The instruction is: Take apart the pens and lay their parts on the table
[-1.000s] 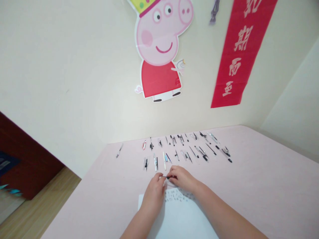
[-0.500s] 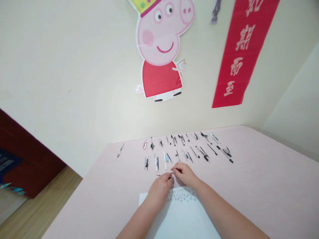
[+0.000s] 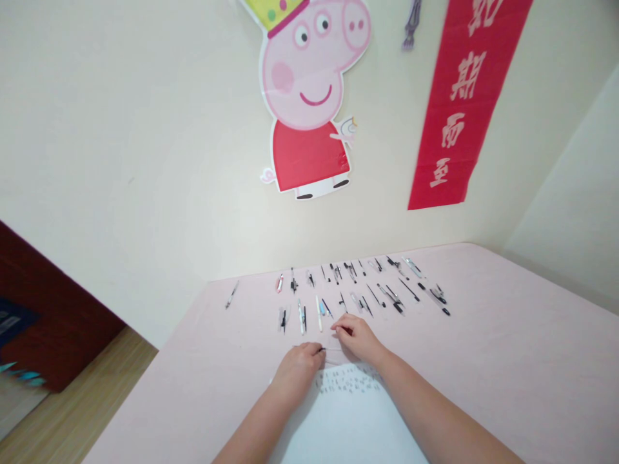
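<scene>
My left hand (image 3: 298, 365) rests on the pink table (image 3: 483, 335), fingers closed round a thin dark pen part (image 3: 320, 349) whose tip sticks out to the right. My right hand (image 3: 356, 336) lies just right of it, pinching a small pale piece I cannot make out. Both hands sit above the top edge of a white sheet (image 3: 353, 419) with small dark marks. Just beyond the fingers lie rows of several pens and pen parts (image 3: 358, 290).
One single pen (image 3: 231, 294) lies apart at the table's far left. The wall behind carries a cartoon pig cutout (image 3: 309, 96) and a red banner (image 3: 459, 103). A dark red cabinet (image 3: 48, 322) and wooden floor (image 3: 72, 412) lie to the left, below the table edge.
The hands, joined on one pen a second ago, have drawn apart. My left hand has slid down and left with the dark part; my right hand stays near the pen rows.
</scene>
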`<state>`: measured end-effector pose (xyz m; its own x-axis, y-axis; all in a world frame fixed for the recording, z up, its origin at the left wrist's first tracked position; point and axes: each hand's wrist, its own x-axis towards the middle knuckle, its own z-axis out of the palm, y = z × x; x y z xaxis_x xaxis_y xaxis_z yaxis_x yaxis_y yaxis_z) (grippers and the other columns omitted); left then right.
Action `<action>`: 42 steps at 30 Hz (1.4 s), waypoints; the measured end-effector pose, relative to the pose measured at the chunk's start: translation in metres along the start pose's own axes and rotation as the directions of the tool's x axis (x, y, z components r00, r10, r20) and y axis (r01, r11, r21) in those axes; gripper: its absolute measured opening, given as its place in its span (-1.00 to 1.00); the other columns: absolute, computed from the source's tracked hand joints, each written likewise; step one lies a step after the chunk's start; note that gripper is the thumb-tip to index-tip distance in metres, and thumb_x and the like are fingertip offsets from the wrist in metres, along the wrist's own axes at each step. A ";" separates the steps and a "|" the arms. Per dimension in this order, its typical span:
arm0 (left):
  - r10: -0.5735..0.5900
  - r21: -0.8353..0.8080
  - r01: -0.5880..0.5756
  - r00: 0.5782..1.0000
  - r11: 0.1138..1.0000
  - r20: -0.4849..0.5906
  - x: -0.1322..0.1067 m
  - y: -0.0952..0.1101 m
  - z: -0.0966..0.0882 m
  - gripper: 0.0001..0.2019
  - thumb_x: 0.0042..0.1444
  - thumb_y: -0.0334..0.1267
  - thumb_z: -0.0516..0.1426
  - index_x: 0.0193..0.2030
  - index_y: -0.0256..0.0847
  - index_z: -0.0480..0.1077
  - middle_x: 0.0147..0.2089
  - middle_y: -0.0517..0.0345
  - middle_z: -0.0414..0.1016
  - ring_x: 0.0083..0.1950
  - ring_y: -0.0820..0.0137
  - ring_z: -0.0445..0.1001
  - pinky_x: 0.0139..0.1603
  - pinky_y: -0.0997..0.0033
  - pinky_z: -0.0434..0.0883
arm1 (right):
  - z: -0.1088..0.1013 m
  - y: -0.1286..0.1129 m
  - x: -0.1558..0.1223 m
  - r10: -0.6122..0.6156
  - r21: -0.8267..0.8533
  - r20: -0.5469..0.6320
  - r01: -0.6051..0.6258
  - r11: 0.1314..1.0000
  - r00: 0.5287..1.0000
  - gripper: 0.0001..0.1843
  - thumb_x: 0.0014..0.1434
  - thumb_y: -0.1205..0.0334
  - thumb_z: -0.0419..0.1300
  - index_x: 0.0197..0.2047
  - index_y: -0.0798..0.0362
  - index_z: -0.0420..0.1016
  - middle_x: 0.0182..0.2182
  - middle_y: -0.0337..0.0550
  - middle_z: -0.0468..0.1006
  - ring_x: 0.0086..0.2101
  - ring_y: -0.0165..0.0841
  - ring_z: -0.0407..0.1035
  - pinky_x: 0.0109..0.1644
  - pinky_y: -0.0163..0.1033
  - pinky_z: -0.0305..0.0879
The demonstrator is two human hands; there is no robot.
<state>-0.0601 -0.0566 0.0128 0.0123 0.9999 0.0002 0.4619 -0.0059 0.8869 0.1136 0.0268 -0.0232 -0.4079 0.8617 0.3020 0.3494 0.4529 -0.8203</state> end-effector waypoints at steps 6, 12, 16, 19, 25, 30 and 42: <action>0.047 0.159 -0.052 0.998 0.986 0.034 -0.012 -0.016 -0.027 -0.75 -0.12 -0.37 0.14 -0.27 -0.05 0.52 -0.09 0.07 0.52 -0.03 0.22 0.41 0.13 0.26 0.18 | -0.001 -0.001 0.000 0.000 -0.012 0.003 0.000 1.000 1.000 -0.77 0.03 0.47 0.06 -0.37 0.12 0.54 -0.42 -0.15 0.46 -0.39 -0.41 0.35 -0.27 -0.32 0.27; 0.019 0.284 -0.002 0.998 0.959 -0.057 -0.029 -0.030 -0.060 -0.65 -0.13 -0.43 0.08 -0.22 -0.01 0.52 -0.04 0.14 0.51 0.01 0.19 0.40 0.11 0.24 0.20 | 0.001 0.002 -0.001 0.002 0.020 -0.003 -0.002 1.000 1.000 -0.76 0.02 0.48 0.06 -0.37 0.12 0.55 -0.42 -0.15 0.46 -0.39 -0.41 0.35 -0.27 -0.32 0.27; 0.046 0.502 -0.008 0.997 0.865 -0.064 -0.040 -0.042 -0.082 -0.59 -0.04 -0.44 0.01 -0.06 -0.03 0.45 0.03 0.12 0.47 0.04 0.21 0.40 0.10 0.23 0.23 | 0.001 0.003 -0.001 -0.002 0.011 -0.002 0.002 1.000 1.000 -0.75 0.01 0.49 0.06 -0.36 0.12 0.55 -0.42 -0.15 0.46 -0.39 -0.41 0.35 -0.27 -0.32 0.26; 0.022 0.639 0.040 0.996 0.768 -0.088 -0.045 -0.052 -0.096 -0.66 0.06 -0.35 -0.02 -0.06 -0.07 0.44 0.02 0.09 0.47 0.02 0.23 0.41 0.07 0.25 0.25 | 0.001 0.002 -0.001 0.002 0.014 -0.003 -0.002 1.000 1.000 -0.76 0.01 0.49 0.06 -0.37 0.12 0.55 -0.41 -0.14 0.46 -0.39 -0.41 0.35 -0.28 -0.32 0.25; 0.002 0.766 0.145 0.982 0.626 -0.187 -0.038 -0.057 -0.107 -0.67 0.17 -0.25 -0.10 -0.10 -0.19 0.43 -0.03 0.00 0.49 -0.02 0.24 0.43 0.02 0.30 0.28 | 0.001 0.000 -0.003 0.016 0.028 -0.005 -0.016 0.999 1.000 -0.76 0.03 0.46 0.05 -0.37 0.13 0.55 -0.41 -0.14 0.46 -0.43 -0.42 0.33 -0.33 -0.34 0.23; 0.013 0.815 0.179 0.975 0.552 -0.223 -0.010 -0.050 -0.099 -0.71 0.15 -0.32 -0.09 -0.21 -0.19 0.46 -0.14 0.03 0.52 -0.11 0.29 0.44 -0.09 0.38 0.27 | 0.001 0.001 -0.002 0.011 0.025 -0.006 -0.011 1.000 1.000 -0.76 0.01 0.47 0.05 -0.37 0.13 0.55 -0.41 -0.13 0.47 -0.40 -0.41 0.35 -0.30 -0.33 0.24; 0.049 0.831 0.302 0.930 0.467 -0.365 0.050 -0.056 -0.076 -0.72 0.10 -0.40 -0.06 -0.31 -0.28 0.49 -0.30 0.01 0.47 -0.21 0.33 0.42 -0.17 0.43 0.24 | 0.003 0.005 -0.002 -0.006 0.020 -0.011 0.007 1.000 1.000 -0.77 0.01 0.44 0.07 -0.39 0.10 0.56 -0.44 -0.14 0.47 -0.41 -0.39 0.34 -0.30 -0.31 0.23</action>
<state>-0.1525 -0.0056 -0.0017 -0.2901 0.9332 0.2120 0.9564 0.2903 0.0308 0.1132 0.0268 -0.0289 -0.4011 0.8612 0.3123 0.3296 0.4537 -0.8280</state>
